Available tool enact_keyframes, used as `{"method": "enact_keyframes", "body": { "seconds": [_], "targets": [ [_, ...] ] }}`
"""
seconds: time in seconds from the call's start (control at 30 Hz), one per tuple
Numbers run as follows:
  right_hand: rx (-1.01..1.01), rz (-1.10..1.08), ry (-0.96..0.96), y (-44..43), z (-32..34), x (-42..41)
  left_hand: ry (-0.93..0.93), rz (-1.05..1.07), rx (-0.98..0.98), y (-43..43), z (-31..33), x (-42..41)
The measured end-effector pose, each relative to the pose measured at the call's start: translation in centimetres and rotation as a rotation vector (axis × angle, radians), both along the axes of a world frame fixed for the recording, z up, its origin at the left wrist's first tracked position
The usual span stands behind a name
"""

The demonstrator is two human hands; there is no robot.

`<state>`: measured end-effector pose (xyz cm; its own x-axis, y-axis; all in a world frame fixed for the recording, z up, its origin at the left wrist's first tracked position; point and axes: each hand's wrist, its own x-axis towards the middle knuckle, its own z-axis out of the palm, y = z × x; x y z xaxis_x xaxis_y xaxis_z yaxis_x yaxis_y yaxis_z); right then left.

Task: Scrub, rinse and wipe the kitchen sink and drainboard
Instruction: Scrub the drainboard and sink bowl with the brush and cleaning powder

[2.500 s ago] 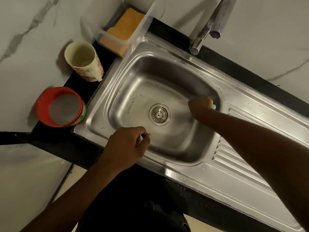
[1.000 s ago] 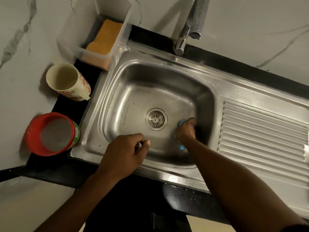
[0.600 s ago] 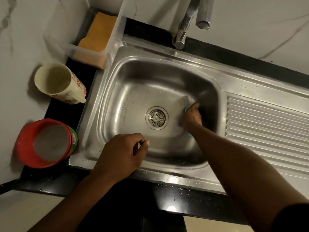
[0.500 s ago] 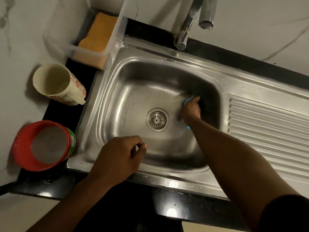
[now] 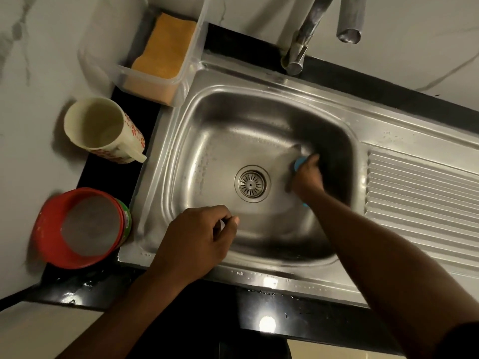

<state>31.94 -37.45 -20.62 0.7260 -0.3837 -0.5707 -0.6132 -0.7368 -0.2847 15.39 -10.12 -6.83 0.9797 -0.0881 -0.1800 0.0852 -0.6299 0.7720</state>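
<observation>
- The right hand point(image 5: 307, 174) reached down into the sink point(image 5: 207, 141), its fingers wrapped around a blue scrubber point(image 5: 300, 163). It pressed the scrubber to the basin floor at about three o'clock from the drain strainer point(image 5: 252, 183), close to the right wall. That grip likely served to bear down while scrubbing.
- The left hand point(image 5: 197, 242) sat at the basin's six o'clock rim. Its fingers were curled in with the thumb tip against the forefinger, and nothing showed inside them. It probably steadied the body for the reach.
- The ribbed drainboard point(image 5: 420, 193) lay at three o'clock of the basin and looked untouched, so the job seemed to be in its scrubbing stage.
- Droplets beaded the basin's left wall and front rim.
- The tap point(image 5: 300, 42) stood at one o'clock, its spout over the back edge.
- On the black counter point(image 5: 103, 286), a clear tub point(image 5: 153, 81) holding an orange sponge point(image 5: 166, 42) sat at eleven o'clock. A flowered mug point(image 5: 103, 128) sat at nine and a red-rimmed container point(image 5: 83, 226) at eight, all clear of the basin.
- Pale marbled walls closed in the corner, and the light was dim.
</observation>
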Motion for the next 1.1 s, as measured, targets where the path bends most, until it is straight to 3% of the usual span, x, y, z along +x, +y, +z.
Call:
{"method": "enact_keyframes", "body": {
  "seconds": [0.13, 0.33, 0.43, 0.57, 0.67, 0.9, 1.0, 1.1],
  "targets": [
    [-0.002, -0.009, -0.079, 2.8, 0.6, 2.3, 0.023, 0.017, -0.026, 0.5, -0.2, 0.2],
    [0.015, 0.276, -0.055, 4.6, 0.1, -4.2, 0.016, -0.005, -0.026, 0.3, -0.2, 0.8],
    [0.027, 0.185, -0.029, 1.9, 0.1, -5.7, 0.002, -0.026, -0.025, 0.3, -0.2, 1.3],
    [-0.02, -0.06, 0.008, 0.0, -0.6, -0.4, 0.001, -0.02, -0.006, 0.7, -0.2, 1.6],
    [0.055, -0.113, -0.131, 2.7, -1.1, 3.2, 0.008, -0.005, 0.008, 1.3, -0.5, 1.5],
    [0.188, 0.302, -0.137, 14.4, -1.3, 0.2, 0.023, 0.013, 0.037, 1.6, -0.8, 1.2],
    [0.042, 0.401, -0.101, 10.8, -1.4, -1.7, 0.021, -0.016, 0.013, 1.2, -0.6, 1.4],
    [-0.026, 0.246, -0.133, 3.9, -1.3, -0.8, 0.018, -0.03, 0.003, 1.0, -0.4, 1.5]
  ]
}}
